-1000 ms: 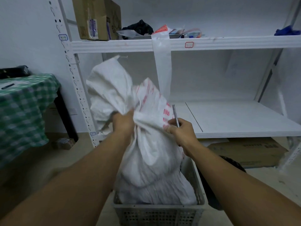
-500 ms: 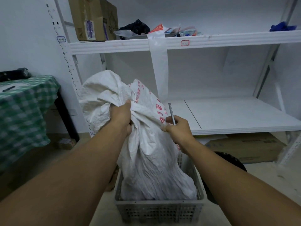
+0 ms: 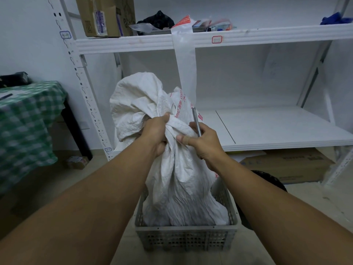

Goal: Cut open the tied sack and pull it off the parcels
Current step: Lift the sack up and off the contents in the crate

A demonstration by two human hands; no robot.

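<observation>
A white woven sack (image 3: 177, 188) with red print stands upright in a grey perforated crate (image 3: 186, 239) on the floor. Its top is bunched into a neck, with loose fabric flopping to the upper left. My left hand (image 3: 155, 131) grips that neck from the left. My right hand (image 3: 203, 141) holds a thin metal blade (image 3: 196, 121) pointing up, and its thumb presses the sack just right of the neck. The parcels inside are hidden by the sack.
White metal shelving (image 3: 248, 38) stands right behind the crate; its upper shelf carries a cardboard box (image 3: 105, 16) and clutter. A table with a green checked cloth (image 3: 26, 123) is at the left. A flat cardboard box (image 3: 290, 165) and a dark bin (image 3: 267, 180) sit at the right.
The sack's loose top has dropped lower and folded over. My left hand has tightened round the neck, and my right hand with the blade has come closer to it.
</observation>
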